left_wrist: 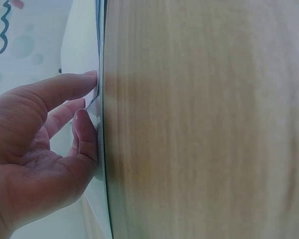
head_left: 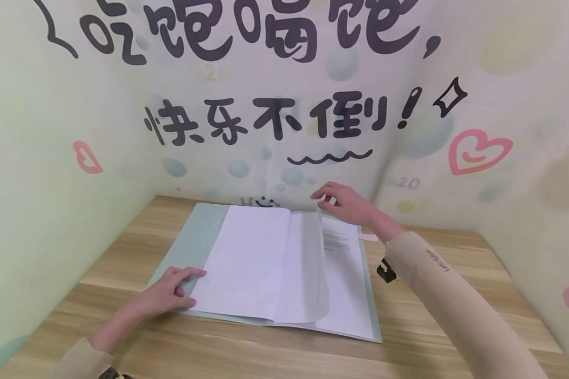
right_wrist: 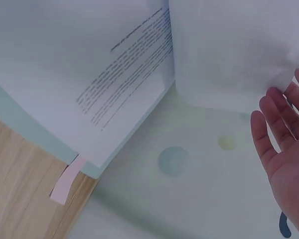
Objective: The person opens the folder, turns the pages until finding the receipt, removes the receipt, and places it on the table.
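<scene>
A booklet with a pale blue-green cover (head_left: pixel 186 231) lies spread on the wooden table, its white left page (head_left: pixel 246 258) blank. One page (head_left: pixel 308 273) stands lifted and bent; beneath it shows a page with printed lines (head_left: pixel 343 289). My right hand (head_left: pixel 346 202) pinches the upper edge of the raised page, above the booklet's far side. In the right wrist view, the fingers (right_wrist: pixel 271 132) are by that sheet's corner. My left hand (head_left: pixel 170 289) rests on the booklet's near left part, fingertips on cover and page. The left wrist view shows the thumb (left_wrist: pixel 72 87) at the page edge.
A pink tab (head_left: pixel 368 237) sticks out from the booklet's right side. Behind the wooden table (head_left: pixel 208 350) rises a printed wall (head_left: pixel 265 79) with large lettering. Side walls close in at left and right.
</scene>
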{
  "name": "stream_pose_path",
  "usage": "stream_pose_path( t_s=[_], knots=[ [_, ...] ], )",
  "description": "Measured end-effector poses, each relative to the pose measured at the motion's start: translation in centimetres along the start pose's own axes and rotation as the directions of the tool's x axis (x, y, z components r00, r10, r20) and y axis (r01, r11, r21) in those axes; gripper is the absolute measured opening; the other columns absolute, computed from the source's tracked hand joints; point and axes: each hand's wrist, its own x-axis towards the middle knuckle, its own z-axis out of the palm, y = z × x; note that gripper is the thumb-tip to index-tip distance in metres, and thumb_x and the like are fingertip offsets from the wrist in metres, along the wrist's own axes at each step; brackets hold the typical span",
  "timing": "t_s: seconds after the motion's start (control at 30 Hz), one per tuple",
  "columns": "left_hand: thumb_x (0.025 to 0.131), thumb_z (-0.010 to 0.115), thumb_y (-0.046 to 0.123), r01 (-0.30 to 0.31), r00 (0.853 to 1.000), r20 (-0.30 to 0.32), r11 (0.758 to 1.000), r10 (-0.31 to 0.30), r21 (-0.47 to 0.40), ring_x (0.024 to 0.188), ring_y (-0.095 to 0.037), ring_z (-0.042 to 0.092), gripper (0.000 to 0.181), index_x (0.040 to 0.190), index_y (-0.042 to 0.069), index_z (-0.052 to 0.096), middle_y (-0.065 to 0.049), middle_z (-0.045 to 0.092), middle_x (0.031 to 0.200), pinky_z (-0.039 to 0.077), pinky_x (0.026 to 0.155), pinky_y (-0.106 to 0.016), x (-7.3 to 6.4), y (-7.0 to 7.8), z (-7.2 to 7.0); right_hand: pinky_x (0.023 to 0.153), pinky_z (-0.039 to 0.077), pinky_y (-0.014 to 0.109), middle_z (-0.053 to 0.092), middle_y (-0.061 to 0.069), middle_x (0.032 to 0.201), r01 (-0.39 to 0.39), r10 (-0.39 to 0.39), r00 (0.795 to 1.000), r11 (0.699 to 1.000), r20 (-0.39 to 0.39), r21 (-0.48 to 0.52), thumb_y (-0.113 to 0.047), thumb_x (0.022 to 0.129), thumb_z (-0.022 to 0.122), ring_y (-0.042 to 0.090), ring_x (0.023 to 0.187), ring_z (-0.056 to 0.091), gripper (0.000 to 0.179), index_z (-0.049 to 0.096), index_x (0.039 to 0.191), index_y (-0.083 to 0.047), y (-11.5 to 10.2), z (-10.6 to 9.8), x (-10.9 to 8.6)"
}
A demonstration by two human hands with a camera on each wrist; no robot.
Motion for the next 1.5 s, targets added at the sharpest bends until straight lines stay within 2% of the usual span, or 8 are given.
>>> stream_pose_path(
  t_s=[0.2,0.43,0.6,0.87,1.0,1.17,1.5],
  knots=[
    [0.082,0.077,0.014,0.004,1.000,0.000,1.000,-0.004,-0.003,0.082,-0.018,0.041,0.063,0.139,0.009,0.051,-0.020,0.037,0.115,0.036,0.066,-0.022,-0.1,0.1,0.0,0.088,0.053,0.038,0.061,0.010,0.126,0.026,-0.026,0.999,1.000,0.027,-0.002,-0.027,0.097,0.061,0.022,0.106,0.059,0.036,0.063,0.128,-0.008,-0.9,0.9,1.8],
    [0.082,0.078,0.014,0.004,1.000,-0.004,1.000,-0.004,0.010,0.081,-0.017,0.041,0.062,0.138,0.010,0.052,-0.019,0.038,0.113,0.036,0.066,-0.021,-0.1,0.1,0.0,0.090,0.052,0.038,0.058,0.005,0.128,0.011,-0.008,0.998,0.999,0.066,-0.042,-0.039,0.087,0.073,0.023,0.111,0.058,0.053,0.061,0.132,-0.012,-2.0,2.4,3.7],
    [0.081,0.078,0.014,0.008,1.000,-0.006,1.000,-0.008,0.012,0.081,-0.017,0.041,0.062,0.138,0.009,0.052,-0.019,0.038,0.112,0.035,0.066,-0.021,-0.1,0.2,0.0,0.096,0.049,0.039,0.057,0.006,0.130,0.034,-0.029,0.996,0.998,0.090,-0.056,-0.041,0.083,0.077,0.023,0.112,0.058,0.062,0.060,0.134,-0.010,-2.6,3.6,4.8],
    [0.082,0.077,0.013,0.000,1.000,-0.005,1.000,0.001,0.021,0.081,-0.018,0.041,0.061,0.137,0.008,0.052,-0.020,0.038,0.113,0.035,0.066,-0.022,0.0,0.3,-0.1,0.102,0.045,0.038,0.053,0.004,0.133,0.029,-0.019,0.990,0.997,0.142,-0.069,-0.040,0.077,0.083,0.023,0.115,0.055,0.067,0.058,0.135,-0.015,-3.3,4.9,6.1],
    [0.082,0.078,0.014,0.007,1.000,-0.003,1.000,-0.007,0.026,0.082,-0.019,0.041,0.062,0.138,0.009,0.052,-0.019,0.039,0.112,0.036,0.066,-0.022,0.1,0.2,-0.1,0.109,0.040,0.037,0.049,0.004,0.139,0.057,-0.035,0.980,0.992,0.195,-0.110,-0.039,0.078,0.082,0.022,0.122,0.049,0.072,0.053,0.140,-0.017,-3.6,5.8,6.5],
    [0.082,0.078,0.014,0.007,1.000,-0.005,1.000,-0.007,0.029,0.082,-0.018,0.041,0.061,0.138,0.010,0.052,-0.019,0.039,0.111,0.036,0.066,-0.022,0.1,0.1,-0.1,0.114,0.036,0.039,0.044,0.006,0.146,0.048,-0.010,0.962,0.990,0.273,-0.132,-0.039,0.079,0.082,0.024,0.131,0.044,0.078,0.047,0.146,-0.019,-4.0,7.0,6.7],
    [0.083,0.076,0.014,0.016,1.000,-0.002,0.999,-0.016,0.038,0.083,-0.019,0.041,0.061,0.138,0.009,0.052,-0.020,0.039,0.112,0.036,0.067,-0.023,0.0,0.4,-0.2,0.114,0.036,0.045,0.042,0.004,0.152,0.061,0.019,0.935,0.975,0.354,-0.213,-0.043,0.078,0.080,0.027,0.142,0.037,0.084,0.042,0.150,-0.023,-3.6,10.3,7.9]
  ],
)
